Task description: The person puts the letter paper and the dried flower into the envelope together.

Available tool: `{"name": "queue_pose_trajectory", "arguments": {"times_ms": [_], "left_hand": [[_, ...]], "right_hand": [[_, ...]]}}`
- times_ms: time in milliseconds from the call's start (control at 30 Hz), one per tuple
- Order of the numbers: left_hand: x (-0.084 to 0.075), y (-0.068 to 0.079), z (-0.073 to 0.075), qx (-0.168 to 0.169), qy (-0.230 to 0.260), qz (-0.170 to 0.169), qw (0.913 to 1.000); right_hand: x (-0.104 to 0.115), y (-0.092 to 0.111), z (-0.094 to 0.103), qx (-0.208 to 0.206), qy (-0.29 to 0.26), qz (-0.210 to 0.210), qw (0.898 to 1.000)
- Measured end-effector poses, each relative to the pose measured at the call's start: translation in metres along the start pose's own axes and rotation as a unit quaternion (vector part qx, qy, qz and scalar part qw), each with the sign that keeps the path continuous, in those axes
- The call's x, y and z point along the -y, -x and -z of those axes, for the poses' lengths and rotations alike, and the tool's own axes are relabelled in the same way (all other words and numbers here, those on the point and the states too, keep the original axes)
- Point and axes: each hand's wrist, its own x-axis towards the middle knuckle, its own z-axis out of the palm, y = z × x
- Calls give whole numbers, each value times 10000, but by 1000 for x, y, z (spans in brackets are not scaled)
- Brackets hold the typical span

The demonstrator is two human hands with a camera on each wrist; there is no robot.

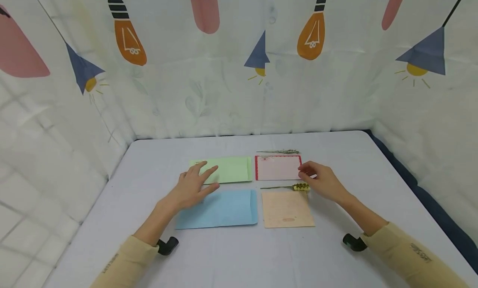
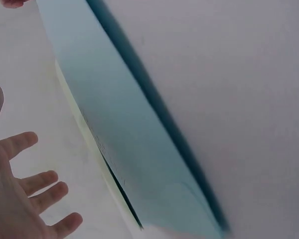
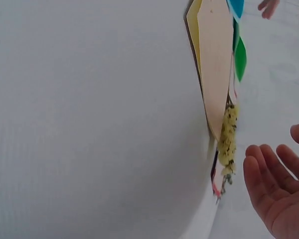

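My left hand (image 1: 193, 186) hovers with spread fingers above a green envelope (image 1: 235, 167) and a blue envelope (image 1: 228, 211). In the left wrist view that hand (image 2: 25, 194) holds nothing, and the blue envelope (image 2: 109, 114) lies beyond its fingers. Beside the right edge of a red-bordered pink card (image 1: 276, 168) is my right hand (image 1: 322, 181), its fingers loosely bent. The right wrist view shows this hand (image 3: 284, 194) holding nothing, near a dried yellow flower sprig (image 3: 228, 139). Whether a fingertip touches the card cannot be told.
A tan square envelope (image 1: 288, 209) lies below the yellow sprig (image 1: 300, 187). Behind the pink card is a thin dried green sprig (image 1: 284, 151). Everything lies on a white-covered table (image 1: 224, 255), with a patterned cloth (image 1: 224, 93) hanging around it.
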Motion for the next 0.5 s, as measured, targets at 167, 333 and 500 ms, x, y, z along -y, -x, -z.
{"name": "queue_pose_trajectory", "arguments": {"times_ms": [167, 333, 500], "left_hand": [[-10, 0, -7, 103, 134, -98, 9998], [-22, 1, -13, 193, 174, -276, 9993], [-31, 3, -18, 414, 141, -370, 9984]], "right_hand": [[8, -3, -13, 63, -406, 33, 9991], [14, -2, -27, 294, -761, -85, 9966], [22, -2, -39, 680, -1358, -244, 9881]]}}
